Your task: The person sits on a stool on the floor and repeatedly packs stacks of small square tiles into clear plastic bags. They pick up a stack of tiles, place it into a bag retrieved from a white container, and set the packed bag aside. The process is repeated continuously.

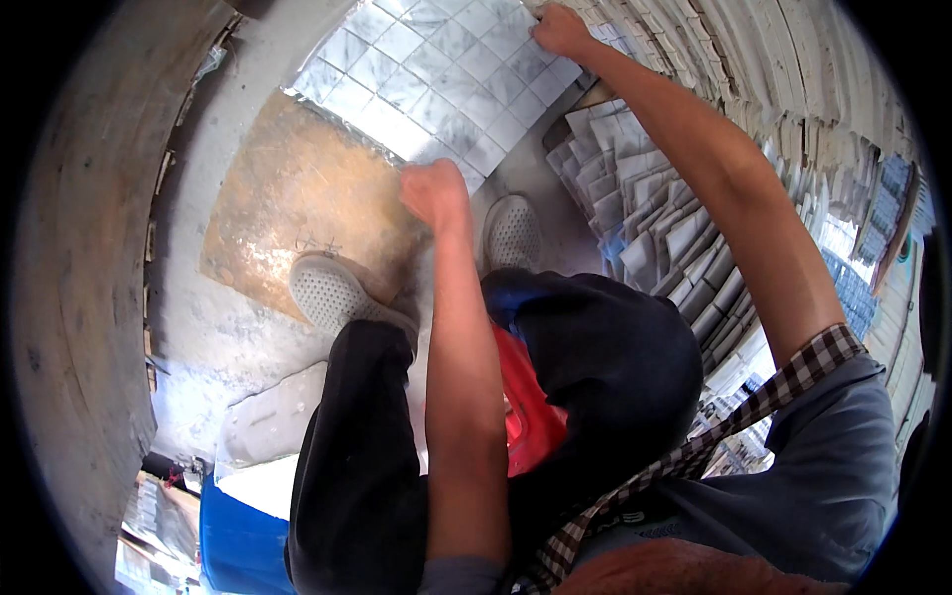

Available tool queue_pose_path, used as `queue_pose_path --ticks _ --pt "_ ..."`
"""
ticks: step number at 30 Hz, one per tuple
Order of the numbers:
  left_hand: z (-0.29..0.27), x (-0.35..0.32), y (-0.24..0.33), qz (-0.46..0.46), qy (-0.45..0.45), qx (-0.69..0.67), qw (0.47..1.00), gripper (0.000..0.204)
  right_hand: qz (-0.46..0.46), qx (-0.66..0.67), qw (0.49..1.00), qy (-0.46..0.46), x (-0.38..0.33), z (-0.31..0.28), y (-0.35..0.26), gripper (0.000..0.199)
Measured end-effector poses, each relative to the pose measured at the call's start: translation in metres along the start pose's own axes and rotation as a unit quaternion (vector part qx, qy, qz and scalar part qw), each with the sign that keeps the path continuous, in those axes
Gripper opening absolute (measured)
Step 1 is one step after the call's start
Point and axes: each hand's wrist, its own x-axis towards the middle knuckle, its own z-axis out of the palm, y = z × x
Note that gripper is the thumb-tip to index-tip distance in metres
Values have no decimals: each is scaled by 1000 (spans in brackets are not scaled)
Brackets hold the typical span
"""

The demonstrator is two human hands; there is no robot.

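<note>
A sheet of white and grey marbled mosaic tiles [426, 64] spans the top middle of the head view, its near edge overlapping a worn brown board [288, 188] on the floor. At that near edge, close to a corner, my left hand [434, 191] is closed, fingers curled on the rim. My right arm reaches far forward, and my right hand [563, 32] is closed at the sheet's far right edge. The fingertips of both hands are partly hidden. Whether the sheet lies flat or is slightly raised, I cannot tell.
Leaning tile sheets [645, 198] crowd the right, below tall stacks [764, 69]. My perforated shoes [332, 288] stand by the board; a red plastic stool [535, 407] is beneath me. A wooden surface [79, 218] borders the left. A blue container [233, 540] sits behind at lower left.
</note>
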Motion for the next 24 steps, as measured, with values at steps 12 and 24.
queue_pose_path --ticks 12,24 --pt "-4 6 -3 140 44 157 977 19 18 -48 999 2 5 12 39 28" --pt "-57 -59 47 116 27 -31 992 28 -64 74 973 -210 9 -75 -56 36"
